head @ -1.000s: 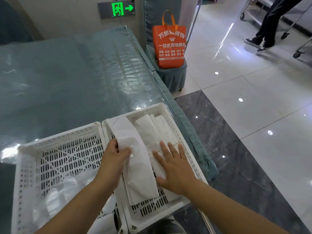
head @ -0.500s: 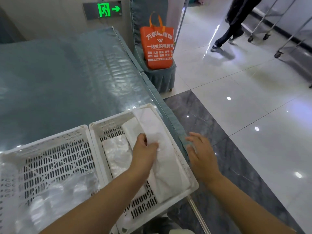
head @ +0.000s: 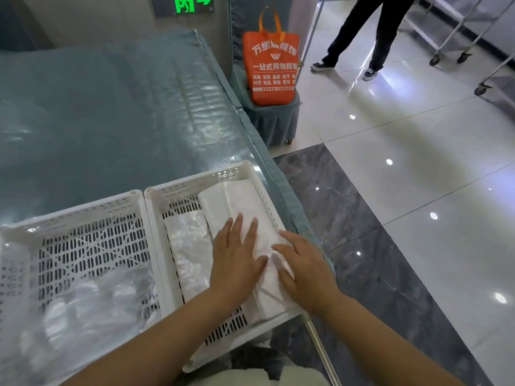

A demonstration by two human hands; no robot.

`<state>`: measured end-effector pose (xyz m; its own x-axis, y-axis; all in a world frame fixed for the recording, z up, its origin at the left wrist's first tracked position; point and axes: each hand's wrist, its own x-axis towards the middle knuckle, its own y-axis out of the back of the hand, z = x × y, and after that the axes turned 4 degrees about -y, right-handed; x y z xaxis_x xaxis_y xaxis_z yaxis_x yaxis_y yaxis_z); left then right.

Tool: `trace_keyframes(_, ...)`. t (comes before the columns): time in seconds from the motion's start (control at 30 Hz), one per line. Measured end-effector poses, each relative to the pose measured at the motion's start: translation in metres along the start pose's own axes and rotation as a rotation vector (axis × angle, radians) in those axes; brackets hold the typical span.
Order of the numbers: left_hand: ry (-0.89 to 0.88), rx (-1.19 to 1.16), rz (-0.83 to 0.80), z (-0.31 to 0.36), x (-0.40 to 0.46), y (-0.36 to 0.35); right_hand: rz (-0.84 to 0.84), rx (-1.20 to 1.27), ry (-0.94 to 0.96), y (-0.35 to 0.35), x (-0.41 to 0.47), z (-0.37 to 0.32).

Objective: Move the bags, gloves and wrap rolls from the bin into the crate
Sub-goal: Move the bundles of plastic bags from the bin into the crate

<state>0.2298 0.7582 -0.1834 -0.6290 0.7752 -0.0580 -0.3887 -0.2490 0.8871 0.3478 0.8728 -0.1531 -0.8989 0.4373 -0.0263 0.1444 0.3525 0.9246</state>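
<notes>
Head: left hand, right hand flat, covering white bags (count unclear).

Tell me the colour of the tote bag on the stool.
Orange tote bag with white lettering, head view.

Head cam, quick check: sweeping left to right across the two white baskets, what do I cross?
Left basket holding loose clear plastic bags → right crate → clear plastic packet → left hand, flat on the white folded bags → right hand at the crate's right rim.
</notes>
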Motion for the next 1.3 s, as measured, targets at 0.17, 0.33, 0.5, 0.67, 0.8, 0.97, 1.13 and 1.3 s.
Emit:
trace_keyframes(0.17, -0.084, 0.124, -0.136, 0.002, -0.004, -0.020, -0.230, 0.028, 0.022, 0.000, -0.013, 0.035)
trace_keyframes(0.33, -0.052, 0.123, -0.136, 0.007, 0.006, -0.025, -0.380, 0.115, 0.050, -0.003, -0.004, 0.045)
trace_keyframes(0.5, 0.106, 0.026, 0.004, -0.006, 0.018, -0.020, -0.440, 0.140, 0.028, -0.010, 0.002, 0.049)
trace_keyframes(0.67, 0.127, 0.014, -0.012, -0.006, 0.029, -0.027, -0.307, 0.085, 0.088, -0.008, 0.020, 0.047)
trace_keyframes(0.8, 0.138, -0.044, -0.036, -0.006, 0.027, -0.019, -0.139, 0.051, 0.100, -0.002, 0.035, 0.033)
trace_keyframes(0.97, 0.183, -0.148, 0.185, -0.012, -0.013, 0.019, -0.126, -0.031, 0.228, -0.001, 0.051, -0.009)
trace_keyframes(1.13, 0.213, -0.108, 0.356, -0.033, -0.074, 0.079, -0.120, -0.032, 0.419, -0.004, 0.054, -0.081)
trace_keyframes(1.3, 0.253, 0.143, 0.492, -0.080, -0.162, 0.150, -0.053, -0.083, 0.648, -0.010, 0.039, -0.187)
